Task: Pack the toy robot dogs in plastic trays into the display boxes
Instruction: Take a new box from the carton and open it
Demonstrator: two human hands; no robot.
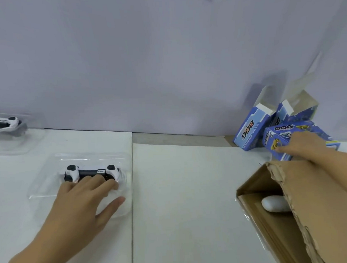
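Note:
A black and white toy robot dog [91, 172] lies in a clear plastic tray [43, 176] on the white table at the left. My left hand [82, 199] rests on the tray's near side, fingers spread and touching the dog. A second dog in a tray [9, 124] sits at the far left edge. At the right my right hand [300, 145] grips a blue display box [278, 134] marked DOG. Another blue box [250, 128] with open flaps stands just behind it, by the wall.
A torn brown cardboard carton [291, 215] lies open at the lower right, under my right forearm, with a white rounded object [275, 203] inside. A pale wall rises behind the table. A seam [132, 192] runs between two white table sheets.

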